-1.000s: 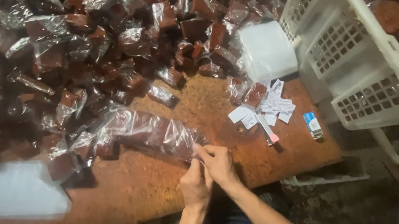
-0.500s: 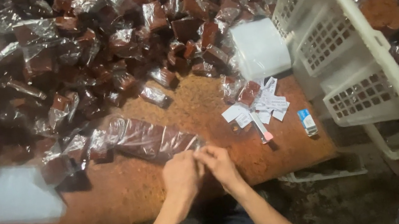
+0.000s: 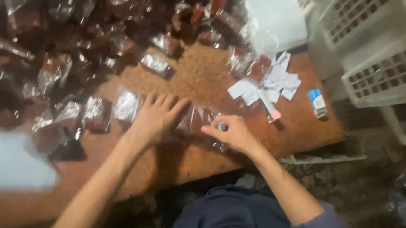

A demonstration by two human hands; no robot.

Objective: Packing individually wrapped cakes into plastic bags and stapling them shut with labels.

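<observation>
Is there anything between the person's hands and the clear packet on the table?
Nothing visible. The left hand lies flat on the clear packet, and the right hand pinches its near end; both touch it directly.

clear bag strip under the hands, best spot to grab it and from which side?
Probably the near end of the clear bag strip, where the right hand pinches it by the table edge. Come from the front edge, fingers low: the strip lies flat with the left hand pressing its middle, and the far end runs into the packet pile.
</observation>
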